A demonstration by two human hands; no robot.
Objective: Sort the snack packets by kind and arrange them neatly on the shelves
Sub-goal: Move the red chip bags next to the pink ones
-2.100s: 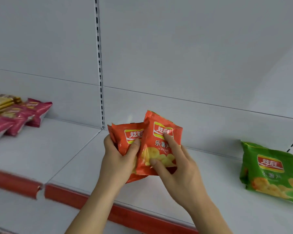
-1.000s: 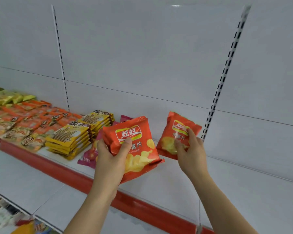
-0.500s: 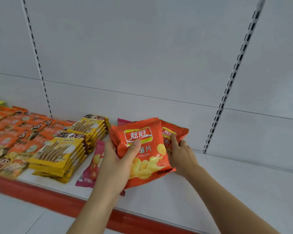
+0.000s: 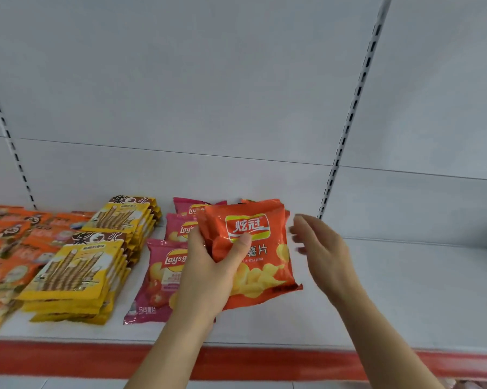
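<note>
My left hand point(image 4: 208, 273) grips an orange chip packet point(image 4: 260, 259) by its left side, thumb across the front, just above the white shelf point(image 4: 391, 299). Behind that packet, the top edge of a second orange packet point(image 4: 286, 213) peeks out near the back wall. My right hand point(image 4: 321, 251) hovers to the right of the packets with fingers straight and spread, holding nothing. Pink Lay's packets point(image 4: 163, 276) lie in a row just left of my left hand.
Stacks of yellow biscuit-stick packets point(image 4: 76, 270) and orange snack packets point(image 4: 9, 248) fill the shelf's left part. A red price rail point(image 4: 264, 360) runs along the front edge. A slotted upright point(image 4: 349, 122) stands at the back right, with bare shelf to its right.
My right hand has let go of the second orange packet at the back of the shelf and drawn away to the right. My left hand still holds its packet. The view has moved closer.
</note>
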